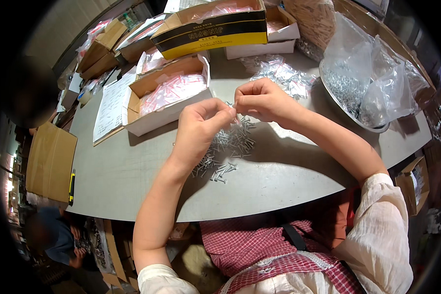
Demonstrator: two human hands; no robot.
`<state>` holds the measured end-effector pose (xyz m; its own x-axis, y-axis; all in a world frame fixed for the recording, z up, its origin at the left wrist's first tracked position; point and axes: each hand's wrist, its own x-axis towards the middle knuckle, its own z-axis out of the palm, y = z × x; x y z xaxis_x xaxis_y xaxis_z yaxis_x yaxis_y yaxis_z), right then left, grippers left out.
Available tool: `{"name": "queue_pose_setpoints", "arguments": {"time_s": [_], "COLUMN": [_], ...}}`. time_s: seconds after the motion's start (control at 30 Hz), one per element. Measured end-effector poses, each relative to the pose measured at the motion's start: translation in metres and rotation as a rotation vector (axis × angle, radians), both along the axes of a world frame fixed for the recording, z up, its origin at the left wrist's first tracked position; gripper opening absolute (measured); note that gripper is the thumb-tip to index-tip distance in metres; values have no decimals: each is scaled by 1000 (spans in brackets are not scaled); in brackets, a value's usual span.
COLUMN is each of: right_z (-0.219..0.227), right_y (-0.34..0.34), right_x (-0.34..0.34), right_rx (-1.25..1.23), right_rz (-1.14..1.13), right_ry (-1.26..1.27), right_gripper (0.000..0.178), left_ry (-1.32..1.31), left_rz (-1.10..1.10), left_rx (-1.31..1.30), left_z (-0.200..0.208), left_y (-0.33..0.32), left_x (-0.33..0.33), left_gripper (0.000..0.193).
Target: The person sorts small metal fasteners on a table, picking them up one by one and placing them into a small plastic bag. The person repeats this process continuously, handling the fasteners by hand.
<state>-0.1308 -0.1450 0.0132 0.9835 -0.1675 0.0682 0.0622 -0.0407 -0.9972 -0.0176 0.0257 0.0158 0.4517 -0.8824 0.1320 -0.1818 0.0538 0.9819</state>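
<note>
My left hand (201,127) and my right hand (267,102) meet over the middle of the table, thumbs and fingers pinched. Between them is a small clear plastic bag (237,119) with a reddish edge, mostly covered by my fingers. Directly below lies a loose pile of silvery screws (232,142), partly hidden by my left hand. Beyond my left hand stands a white-sided cardboard box (166,113) full of small clear bags with red edges (174,90). Past my right hand, several filled clear bags (284,76) lie in a heap.
A metal bowl (345,111) of screws, with large plastic bags in it, stands at the right. A black and yellow box (210,36) is at the back. Written sheets (113,105) and a yellow-black cutter (72,187) lie left. Another person (59,235) sits lower left.
</note>
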Motion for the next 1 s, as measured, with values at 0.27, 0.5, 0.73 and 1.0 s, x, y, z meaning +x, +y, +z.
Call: {"name": "queue_pose_setpoints", "arguments": {"time_s": [0.27,0.5,0.73,1.0], "right_z": [22,25,28,9], "right_y": [3,-7,-6,8], "right_x": [-8,-8,-9,-6], "right_rx": [-362,-299,-326,-906], "right_rz": [54,117,126,-336], "right_ry": [74,219,103,-442], "right_gripper": [19,18,16,20], "left_ry": [-287,-325,-240,-622], "left_rz": [127,112,25,316], "left_rx": [21,8,3,-70], "left_z": [-7,-7,-7,-2], "left_y": [-1,-2,-1,0], "left_x": [9,6,3,-18], "left_gripper": [25,25,22,17]}}
